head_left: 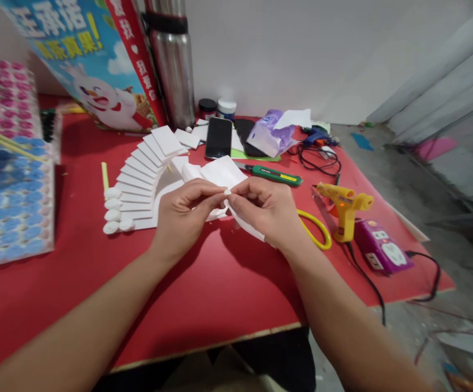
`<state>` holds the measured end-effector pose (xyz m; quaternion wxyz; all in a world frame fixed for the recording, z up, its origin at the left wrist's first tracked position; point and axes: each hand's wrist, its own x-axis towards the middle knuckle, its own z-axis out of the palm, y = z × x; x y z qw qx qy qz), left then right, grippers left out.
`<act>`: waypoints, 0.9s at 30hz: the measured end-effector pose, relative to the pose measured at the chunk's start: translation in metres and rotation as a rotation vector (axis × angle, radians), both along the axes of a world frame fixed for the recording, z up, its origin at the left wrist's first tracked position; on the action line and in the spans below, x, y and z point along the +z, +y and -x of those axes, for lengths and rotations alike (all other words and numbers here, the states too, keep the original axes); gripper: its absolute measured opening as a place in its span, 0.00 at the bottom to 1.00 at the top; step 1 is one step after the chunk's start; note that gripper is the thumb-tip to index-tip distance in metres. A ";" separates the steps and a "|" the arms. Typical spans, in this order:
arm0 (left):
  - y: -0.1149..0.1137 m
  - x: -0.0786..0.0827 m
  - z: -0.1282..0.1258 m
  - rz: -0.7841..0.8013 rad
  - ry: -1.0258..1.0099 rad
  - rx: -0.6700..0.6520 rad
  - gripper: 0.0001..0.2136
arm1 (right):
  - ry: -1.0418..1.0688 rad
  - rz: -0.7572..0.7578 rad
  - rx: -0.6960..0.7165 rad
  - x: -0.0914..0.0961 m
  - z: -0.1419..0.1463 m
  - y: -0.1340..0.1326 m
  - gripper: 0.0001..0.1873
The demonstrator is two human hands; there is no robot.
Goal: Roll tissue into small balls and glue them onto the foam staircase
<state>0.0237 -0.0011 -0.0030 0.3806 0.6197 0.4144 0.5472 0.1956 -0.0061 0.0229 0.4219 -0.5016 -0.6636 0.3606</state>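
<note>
while the fingers of the left hand (184, 211) and right hand (268, 208) pinch a thin white paper-like strip (244, 223) above the red worktop (220, 294), light, even tension should help avoid creases.

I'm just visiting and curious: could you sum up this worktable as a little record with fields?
Left hand: pinching a white strip
Right hand: pinching the same strip, fingertips meeting the left's
Left side: fanned white cards, small white rolls
Beyond hands: green cutter, black phone
Right side: yellow glue gun, orange light glowing
Surface: red table
</note>
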 end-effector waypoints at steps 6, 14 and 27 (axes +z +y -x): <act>0.010 0.001 0.009 0.314 -0.177 -0.246 0.09 | 0.029 0.048 0.116 0.004 -0.007 0.002 0.09; 0.006 0.000 0.007 0.004 0.015 -0.127 0.06 | 0.082 0.110 0.102 0.002 -0.002 0.002 0.09; 0.004 -0.002 0.006 0.022 0.157 -0.019 0.05 | -0.143 -0.031 -0.019 0.000 0.005 -0.002 0.09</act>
